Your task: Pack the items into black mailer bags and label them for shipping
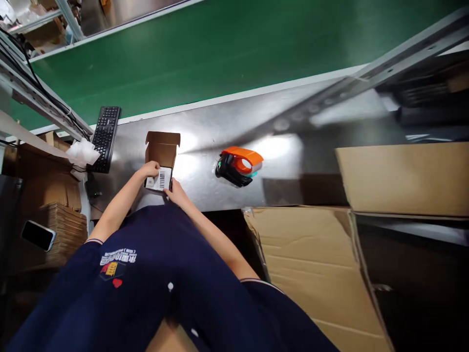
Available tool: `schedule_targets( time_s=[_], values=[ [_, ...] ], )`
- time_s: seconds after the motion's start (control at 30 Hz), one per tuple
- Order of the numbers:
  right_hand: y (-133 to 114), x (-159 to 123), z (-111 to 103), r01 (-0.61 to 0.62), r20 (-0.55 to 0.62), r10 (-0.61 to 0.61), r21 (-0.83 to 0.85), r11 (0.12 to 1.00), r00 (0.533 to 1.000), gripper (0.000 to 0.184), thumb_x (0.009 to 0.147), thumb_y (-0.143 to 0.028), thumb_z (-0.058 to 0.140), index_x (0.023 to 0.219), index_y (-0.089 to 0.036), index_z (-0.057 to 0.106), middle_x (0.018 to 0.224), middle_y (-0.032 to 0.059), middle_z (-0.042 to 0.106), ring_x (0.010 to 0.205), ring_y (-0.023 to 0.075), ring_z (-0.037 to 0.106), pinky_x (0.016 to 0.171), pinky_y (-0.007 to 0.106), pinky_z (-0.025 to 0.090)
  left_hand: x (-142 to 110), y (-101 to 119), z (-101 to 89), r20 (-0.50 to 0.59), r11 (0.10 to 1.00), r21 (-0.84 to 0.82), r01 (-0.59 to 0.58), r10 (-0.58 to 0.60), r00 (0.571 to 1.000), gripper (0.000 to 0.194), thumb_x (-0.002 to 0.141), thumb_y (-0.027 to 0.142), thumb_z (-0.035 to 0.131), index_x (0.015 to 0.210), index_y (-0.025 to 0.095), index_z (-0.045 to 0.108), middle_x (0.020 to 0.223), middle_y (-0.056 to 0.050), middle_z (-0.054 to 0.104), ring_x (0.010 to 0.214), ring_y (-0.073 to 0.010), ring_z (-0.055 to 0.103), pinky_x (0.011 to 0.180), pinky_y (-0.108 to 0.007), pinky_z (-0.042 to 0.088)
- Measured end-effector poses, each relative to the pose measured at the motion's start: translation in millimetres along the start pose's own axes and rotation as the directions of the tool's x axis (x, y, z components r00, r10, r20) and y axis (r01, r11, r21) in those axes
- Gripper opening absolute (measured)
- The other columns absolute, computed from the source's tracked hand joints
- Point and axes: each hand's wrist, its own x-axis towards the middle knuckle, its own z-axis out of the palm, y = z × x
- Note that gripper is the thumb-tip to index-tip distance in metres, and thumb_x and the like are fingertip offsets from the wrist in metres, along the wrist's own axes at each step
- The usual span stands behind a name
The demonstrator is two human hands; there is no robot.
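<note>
A small brown cardboard box (pixel 161 146) stands on the metal table in front of me, its lid raised toward the far side. In it lies a white item with a printed barcode label (pixel 161 180); whether it is a packet or a smaller box I cannot tell. My left hand (pixel 149 169) is over the box's left side, fingers curled onto the white item. At the near right corner, my right hand (pixel 176 191) grips the box wall between thumb and fingers. To the right lie a black barcode scanner (pixel 231 171) and an orange tape dispenser (pixel 245 154), touching each other.
A black keyboard (pixel 105 134) lies at the table's left end beside crumpled white plastic (pixel 83 152). Beyond the metal table (pixel 198 122) runs a green conveyor belt (pixel 227 54). Large cardboard (pixel 311 244) stands at right. A phone (pixel 38 235) rests by stacked flat cartons (pixel 68 230).
</note>
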Motion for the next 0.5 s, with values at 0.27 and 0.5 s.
schedule_targets(
  time_s=[0.27, 0.5],
  values=[
    [6, 0, -15, 0.018, 0.063, -0.016, -0.023, 1.0, 0.998, 0.086, 0.079, -0.038, 0.078, 0.154, -0.018, 0.041, 0.135, 0.0177, 0.068, 0.11, 0.0296, 0.069, 0.102, 0.05, 0.058, -41, -8, -38.5, -0.053, 0.955, -0.211, -0.21, 0.203, 0.978, 0.01, 0.069, 0.017, 0.068, 0.079, 0.02, 0.066, 0.076, 0.0, 0.072, 0.072, -0.0153, 0.065, 0.07, -0.026, 0.052],
    [-16, -18, -1, -0.111, -0.03, 0.109, -0.117, 0.987, 0.994, 0.079, 0.091, -0.039, 0.065, 0.159, -0.011, 0.037, 0.148, 0.0255, 0.059, 0.131, 0.0369, 0.062, 0.111, 0.052, 0.053, -96, -43, -6.2, -0.282, 0.875, -0.392, -0.283, 0.179, 0.943, 0.01, 0.068, 0.014, 0.061, 0.075, 0.021, 0.059, 0.082, -0.001, 0.074, 0.084, -0.0171, 0.071, 0.085, -0.03, 0.056]
  ],
)
